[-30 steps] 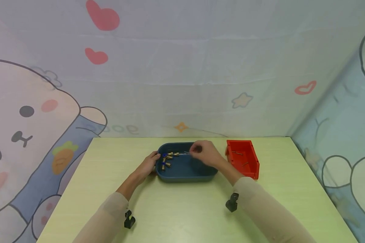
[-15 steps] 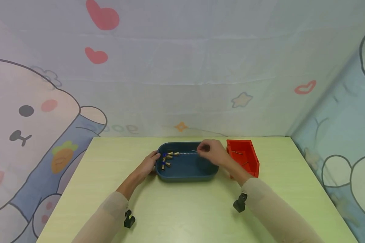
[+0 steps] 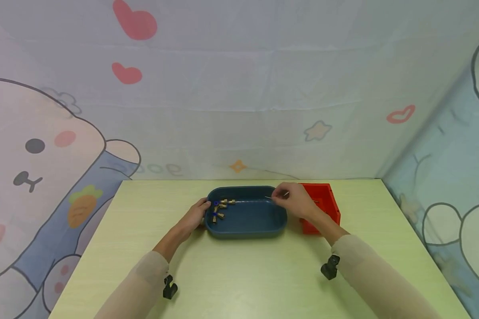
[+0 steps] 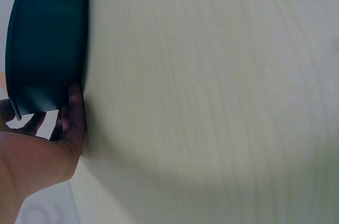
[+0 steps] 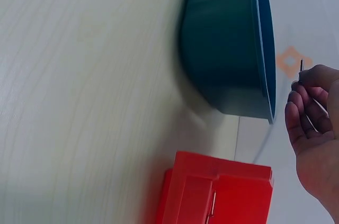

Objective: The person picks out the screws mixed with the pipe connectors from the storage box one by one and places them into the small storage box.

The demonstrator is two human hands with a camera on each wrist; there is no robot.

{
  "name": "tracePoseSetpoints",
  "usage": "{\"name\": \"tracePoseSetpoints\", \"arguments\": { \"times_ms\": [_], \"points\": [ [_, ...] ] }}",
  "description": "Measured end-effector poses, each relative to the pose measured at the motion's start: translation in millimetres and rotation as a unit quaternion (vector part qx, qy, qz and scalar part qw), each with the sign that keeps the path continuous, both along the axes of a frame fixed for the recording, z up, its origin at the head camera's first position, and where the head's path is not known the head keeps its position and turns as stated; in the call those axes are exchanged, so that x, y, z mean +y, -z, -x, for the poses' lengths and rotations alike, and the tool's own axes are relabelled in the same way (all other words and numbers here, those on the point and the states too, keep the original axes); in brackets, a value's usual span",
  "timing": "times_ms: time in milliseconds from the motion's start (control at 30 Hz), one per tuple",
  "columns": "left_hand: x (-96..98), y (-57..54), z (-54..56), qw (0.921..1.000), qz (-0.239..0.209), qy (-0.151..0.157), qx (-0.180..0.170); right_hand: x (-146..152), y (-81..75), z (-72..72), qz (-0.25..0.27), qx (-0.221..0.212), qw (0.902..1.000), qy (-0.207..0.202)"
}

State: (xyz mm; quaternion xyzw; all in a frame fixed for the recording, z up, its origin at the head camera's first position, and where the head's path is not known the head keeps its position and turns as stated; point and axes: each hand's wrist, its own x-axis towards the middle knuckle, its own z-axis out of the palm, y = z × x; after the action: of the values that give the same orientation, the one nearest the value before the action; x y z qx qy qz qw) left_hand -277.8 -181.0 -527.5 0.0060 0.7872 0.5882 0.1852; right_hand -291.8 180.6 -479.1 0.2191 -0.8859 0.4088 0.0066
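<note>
My left hand [image 3: 192,218] grips the left end of the blue tray [image 3: 245,235], thumb at the rim. In the left wrist view its fingers [image 4: 76,110] lie against the tray's outer end. Brass fittings [image 3: 222,206], some with blue parts, lie inside at the left end. My right hand [image 3: 295,200] pinches a thin metal pin [image 5: 302,65] between thumb and forefinger, above the tray's right end and the near side of the red bin [image 3: 335,216]. The other fingers of that hand are loosely curled. Its wrist partly hides the bin.
The red bin stands on the pale wooden table [image 3: 239,279], just right of the tray. A thin metal piece [image 5: 213,203] shows inside it in the right wrist view. Behind the table hangs a printed cloth [image 3: 239,110] with hearts and a cartoon animal.
My right hand has moved right with the pin, from over the middle of the tray to its right end by the red bin. The left hand and tray stay put.
</note>
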Motion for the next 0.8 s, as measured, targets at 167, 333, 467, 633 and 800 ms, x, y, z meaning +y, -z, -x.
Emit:
{"name": "tracePoseSetpoints", "arguments": {
  "times_ms": [167,333,467,633,800],
  "points": [
    [-1.0,0.5,0.9,1.0000,0.002,0.001,0.002,6,1.3,1.0,-0.003,-0.001,0.9999,0.012],
    [-0.7,1.0,1.3,1.0000,0.003,-0.001,0.000,16,0.5,0.8,-0.003,-0.006,0.9997,0.024],
    [-0.4,1.1,1.2,1.0000,0.004,-0.003,0.000,25,-2.2,0.5,-0.004,0.000,0.9995,0.030],
    [0.4,0.9,0.9,1.0000,0.007,-0.001,0.003,37,-6.6,1.0,-0.013,0.009,0.9992,0.036],
    [0.2,0.3,0.5,1.0000,0.005,-0.003,-0.002,48,-9.8,2.5,-0.014,0.015,0.9992,0.035]
  ]
}}
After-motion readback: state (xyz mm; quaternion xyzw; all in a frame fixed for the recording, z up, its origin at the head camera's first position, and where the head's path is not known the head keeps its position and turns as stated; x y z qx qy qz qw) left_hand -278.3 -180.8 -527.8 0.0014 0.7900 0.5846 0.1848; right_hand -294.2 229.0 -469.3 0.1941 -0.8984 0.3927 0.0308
